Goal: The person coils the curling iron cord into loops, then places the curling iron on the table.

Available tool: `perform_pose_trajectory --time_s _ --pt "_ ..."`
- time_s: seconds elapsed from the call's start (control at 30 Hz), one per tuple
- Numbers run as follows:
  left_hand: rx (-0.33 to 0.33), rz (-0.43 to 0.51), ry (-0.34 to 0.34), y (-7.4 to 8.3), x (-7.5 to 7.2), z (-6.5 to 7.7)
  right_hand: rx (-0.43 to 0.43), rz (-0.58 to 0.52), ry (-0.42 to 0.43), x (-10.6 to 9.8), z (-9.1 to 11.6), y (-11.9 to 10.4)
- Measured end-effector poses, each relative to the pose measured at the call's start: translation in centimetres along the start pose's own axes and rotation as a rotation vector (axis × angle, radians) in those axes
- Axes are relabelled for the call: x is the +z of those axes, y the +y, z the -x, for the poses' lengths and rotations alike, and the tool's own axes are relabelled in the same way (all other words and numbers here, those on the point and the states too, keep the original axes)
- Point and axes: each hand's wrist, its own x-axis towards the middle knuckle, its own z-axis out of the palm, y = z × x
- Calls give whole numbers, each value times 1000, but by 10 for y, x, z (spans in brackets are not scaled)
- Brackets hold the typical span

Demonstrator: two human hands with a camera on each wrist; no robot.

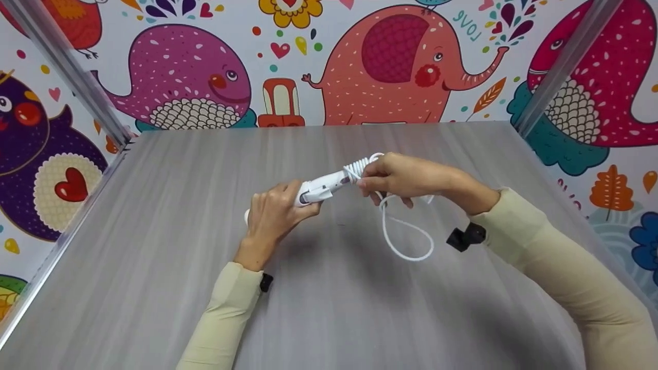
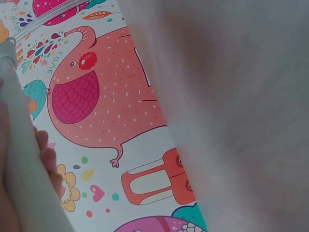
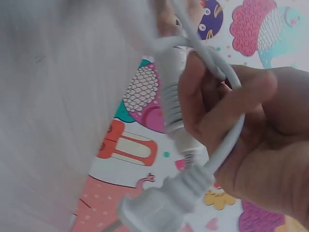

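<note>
A slim white corded appliance, which looks like a hair iron (image 1: 324,186), is held above the table, tilted up toward the right. My left hand (image 1: 273,211) grips its body, fingers wrapped round it; the left wrist view shows part of the white body (image 2: 26,145). White cord (image 1: 355,169) is wound in several turns about the other end. There my right hand (image 1: 403,177) pinches the cord between thumb and fingers. A loose loop of cord (image 1: 409,258) hangs below that hand. In the right wrist view, a white plug (image 3: 157,208) dangles close to the right hand.
Under both hands lies a grey wood-grain table (image 1: 205,169). Behind it stands a wall with cartoon animals (image 1: 288,46). Metal posts (image 1: 77,72) rise at the table's back corners. Black wrist mounts (image 1: 467,236) sit at the sleeves.
</note>
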Motion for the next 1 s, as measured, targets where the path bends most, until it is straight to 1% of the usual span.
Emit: perform_pose_trajectory --time_s 0.1,0.23,0.3,0.4,0.5,0.53,0.6,0.63,0.67,0.73,0.8,0.9,0.97,1.0 --pt "-13 3 0 1 -2 -2 -4 -100 -55 2 -3 9" --pt "-16 -5 4 2 -2 -3 -71 -160 -98 8 -11 23" --pt "-18 -3 4 2 -2 -3 -125 -210 -110 12 -16 31" --pt "-38 18 4 2 -1 -3 -225 -381 -159 22 -24 45" --pt "-64 41 8 1 -2 -4 -338 -611 -228 35 -31 56" --pt "-72 45 10 0 -2 -4 -372 -661 -237 39 -33 59" --pt "-83 46 17 -1 -2 -5 -415 -702 -214 46 -36 62" --pt "-86 47 21 -1 -3 -5 -420 -698 -189 49 -37 62" --pt "-87 43 24 -2 -3 -5 -415 -666 -154 51 -38 62" --pt "-87 39 29 -3 -3 -5 -385 -562 -80 53 -41 63" --pt "-83 37 28 -4 -3 -5 -347 -434 -19 53 -43 64" --pt "-83 36 19 -5 -3 -4 -307 -285 30 51 -48 67" --pt "-86 38 13 -6 -4 -3 -284 -239 41 49 -50 71" --pt "-87 38 11 -6 -4 -3 -272 -233 39 48 -51 73"
